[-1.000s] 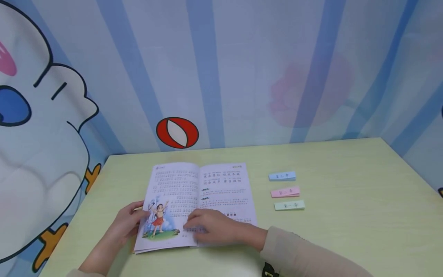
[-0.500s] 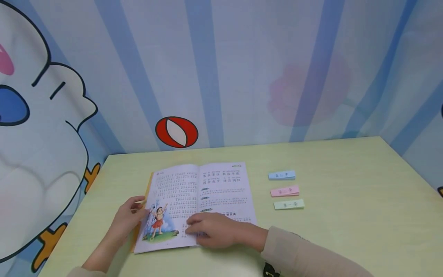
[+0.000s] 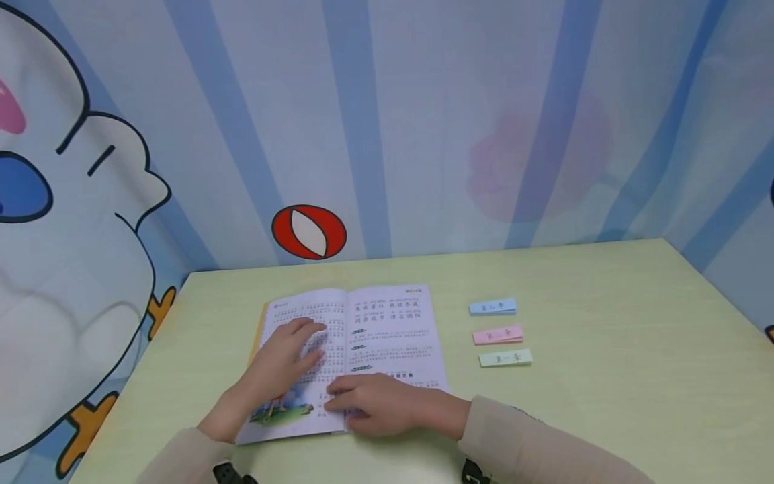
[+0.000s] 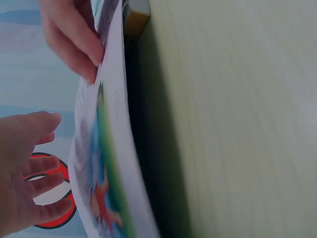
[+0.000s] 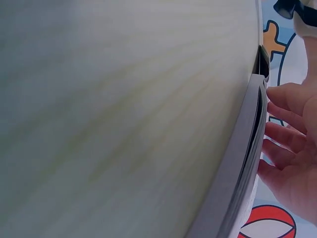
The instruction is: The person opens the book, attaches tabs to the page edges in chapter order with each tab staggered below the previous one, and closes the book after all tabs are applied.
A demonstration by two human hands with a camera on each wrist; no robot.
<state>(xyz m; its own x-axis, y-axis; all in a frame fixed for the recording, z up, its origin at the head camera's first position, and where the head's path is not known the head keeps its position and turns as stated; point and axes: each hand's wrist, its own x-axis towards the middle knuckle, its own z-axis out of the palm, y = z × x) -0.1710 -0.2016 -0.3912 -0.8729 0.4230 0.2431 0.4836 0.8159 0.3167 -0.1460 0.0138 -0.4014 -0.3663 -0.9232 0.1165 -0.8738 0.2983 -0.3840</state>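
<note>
An open book lies on the table, its left page bowed up near the spine and carrying a printed picture of a child. Over that left page my left hand hovers with spread fingers, covering much of the picture. In the left wrist view, the left hand shows a gap from the paper. My right hand rests low on the book, its fingertips at the inner edge of the left page beside the spine. Fairly straight fingers of the right hand touch the pages in the right wrist view.
Right of the book lie three folded paper slips with handwriting: blue, pink and green. Behind the pale table hangs a striped cartoon backdrop. An orange strip of cover shows along the book's left side.
My left hand has left the book's outer left edge and moved right, over the left page. The right hand's fingers have shifted slightly, then stayed near the spine.
</note>
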